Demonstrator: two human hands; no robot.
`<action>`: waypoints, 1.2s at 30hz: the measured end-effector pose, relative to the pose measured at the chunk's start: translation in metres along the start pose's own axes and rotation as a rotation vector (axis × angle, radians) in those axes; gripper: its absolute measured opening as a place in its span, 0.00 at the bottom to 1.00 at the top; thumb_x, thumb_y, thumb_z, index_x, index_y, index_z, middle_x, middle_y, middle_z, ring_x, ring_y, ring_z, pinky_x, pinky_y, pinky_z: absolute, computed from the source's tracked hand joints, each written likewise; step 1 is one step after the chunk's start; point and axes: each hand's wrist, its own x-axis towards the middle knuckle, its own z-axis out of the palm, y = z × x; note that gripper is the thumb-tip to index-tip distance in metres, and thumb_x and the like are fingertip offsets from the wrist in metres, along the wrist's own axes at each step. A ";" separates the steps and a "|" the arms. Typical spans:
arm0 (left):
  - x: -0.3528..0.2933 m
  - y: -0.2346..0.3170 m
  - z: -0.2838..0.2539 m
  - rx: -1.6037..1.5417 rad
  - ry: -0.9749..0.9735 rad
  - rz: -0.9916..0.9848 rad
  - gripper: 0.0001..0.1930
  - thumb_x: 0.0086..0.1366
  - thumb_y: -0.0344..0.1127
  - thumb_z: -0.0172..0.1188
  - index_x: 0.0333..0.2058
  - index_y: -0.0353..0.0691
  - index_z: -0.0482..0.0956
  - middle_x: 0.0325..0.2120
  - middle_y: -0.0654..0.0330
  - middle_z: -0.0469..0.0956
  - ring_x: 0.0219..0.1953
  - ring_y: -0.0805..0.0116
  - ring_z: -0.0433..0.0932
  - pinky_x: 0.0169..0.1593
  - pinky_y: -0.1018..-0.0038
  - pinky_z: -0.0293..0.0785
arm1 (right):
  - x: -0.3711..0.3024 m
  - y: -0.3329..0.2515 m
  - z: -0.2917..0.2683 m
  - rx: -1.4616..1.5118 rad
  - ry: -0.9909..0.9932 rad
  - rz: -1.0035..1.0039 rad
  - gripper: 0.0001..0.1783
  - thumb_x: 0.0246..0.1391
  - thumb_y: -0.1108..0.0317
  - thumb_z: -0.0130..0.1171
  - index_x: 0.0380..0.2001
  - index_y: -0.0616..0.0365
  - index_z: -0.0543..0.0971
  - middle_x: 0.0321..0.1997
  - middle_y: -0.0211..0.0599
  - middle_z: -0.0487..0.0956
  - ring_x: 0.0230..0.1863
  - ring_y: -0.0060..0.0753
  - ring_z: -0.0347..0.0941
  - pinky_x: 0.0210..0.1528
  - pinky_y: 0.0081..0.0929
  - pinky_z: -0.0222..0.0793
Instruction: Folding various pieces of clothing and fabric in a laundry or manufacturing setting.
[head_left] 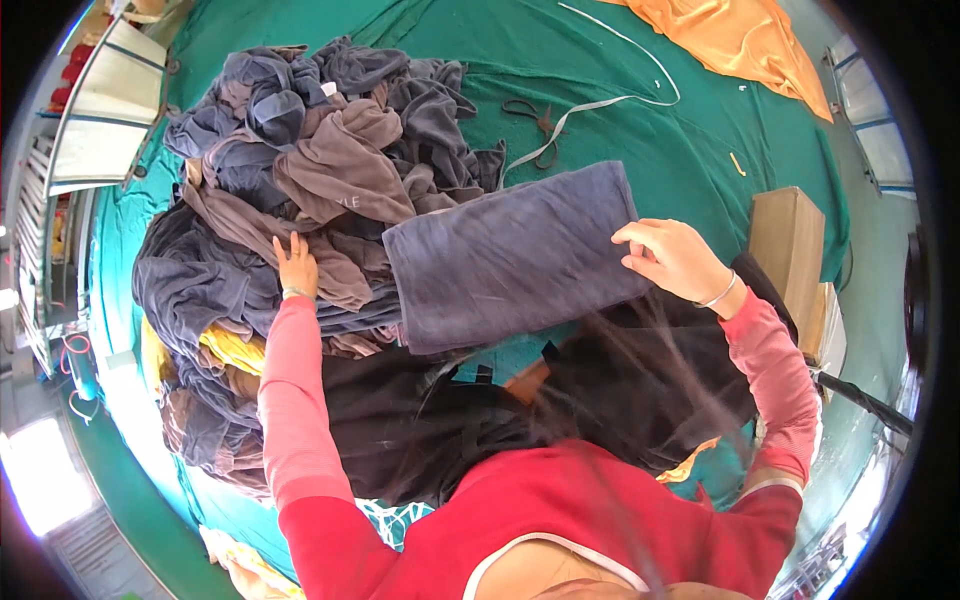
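A folded grey-blue towel (510,255) lies flat in front of me, slightly tilted, over the black cloth at my lap. My right hand (675,258) rests at the towel's right edge, its fingers loosely bent and the thumb apart from the index finger; no grip on the cloth shows. To the left rises a big heap of crumpled grey-blue and brown towels (340,160). My left hand (297,268) is on the near side of that heap, fingers spread over a brown towel (240,222), with nothing visible held.
Dark scissors (545,125) and a white strap (600,102) lie on the green sheet (700,145) beyond the towel. Orange cloth (730,45) is at the far right. A cardboard box (785,245) stands right of my right hand. Yellow cloth (235,350) pokes from the heap.
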 end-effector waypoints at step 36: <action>0.099 -0.024 -0.377 -2.879 0.338 0.596 0.19 0.69 0.45 0.40 0.51 0.38 0.66 0.46 0.59 0.72 0.47 0.63 0.70 0.52 0.65 0.63 | 0.102 -0.067 -0.025 0.507 0.589 -0.155 0.09 0.42 0.75 0.50 0.31 0.64 0.73 0.24 0.47 0.74 0.24 0.45 0.71 0.28 0.33 0.67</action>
